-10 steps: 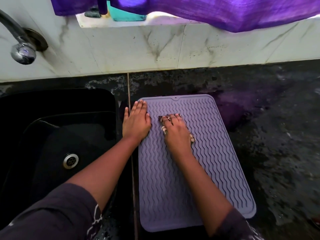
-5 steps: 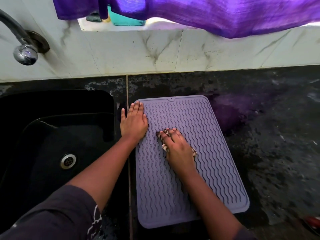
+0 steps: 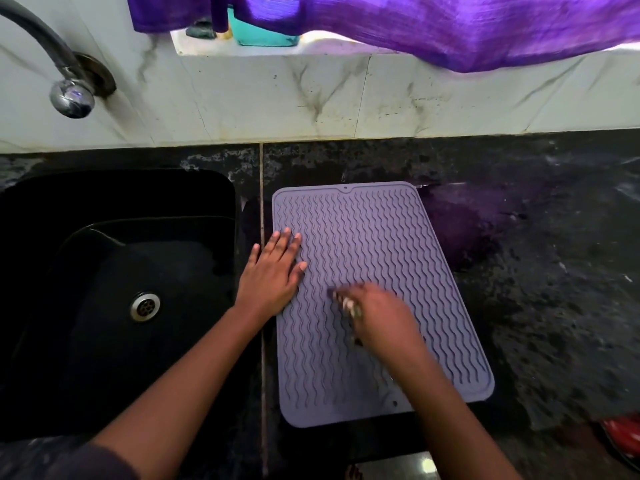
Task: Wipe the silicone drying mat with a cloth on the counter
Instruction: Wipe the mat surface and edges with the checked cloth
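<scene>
A lilac silicone drying mat [image 3: 374, 237] with wavy ridges lies on the black counter, just right of the sink. My left hand [image 3: 273, 271] rests flat on the mat's left edge, fingers spread, holding nothing. My right hand [image 3: 377, 313] presses a small patterned cloth [image 3: 348, 303] onto the middle of the mat. Only a blurred bit of the cloth shows at the fingertips; the rest is hidden under the hand.
A black sink [image 3: 114, 299] with a steel drain fills the left side, with a tap [image 3: 69, 95] above it. The dark wet counter [image 3: 554, 271] stretches right. A purple curtain [image 3: 450, 26] hangs over the sill. A red object [image 3: 623, 434] sits at the lower right edge.
My right hand has dragged the cloth down the mat toward me, from the upper part to the middle. My left hand has stayed on the mat's left edge.
</scene>
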